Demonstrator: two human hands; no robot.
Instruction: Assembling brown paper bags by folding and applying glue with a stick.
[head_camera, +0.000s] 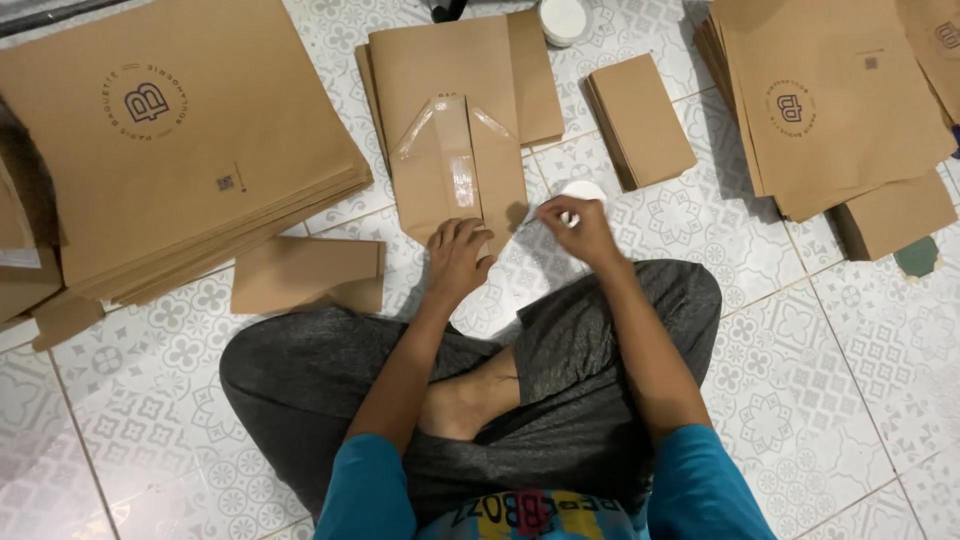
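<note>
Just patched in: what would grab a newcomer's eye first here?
The flat brown paper bag with clear tape strips, lying centre on the patterned white tile floor, with the left hand pressing its near edge. Beside it the right hand pinches at a white tape roll. Tall stacks of brown printed sheets flank both sides.

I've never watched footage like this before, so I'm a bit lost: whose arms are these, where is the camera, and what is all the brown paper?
There is one picture, from a camera worn on a person's head, looking down at their crossed legs on a patterned tile floor. The left hand presses on a folded brown paper bag with clear tape on it. The right hand pinches something small beside a white tape roll; what exactly is unclear. Stacks of printed brown sheets lie to the left and right, with smaller folded pieces between.
</note>
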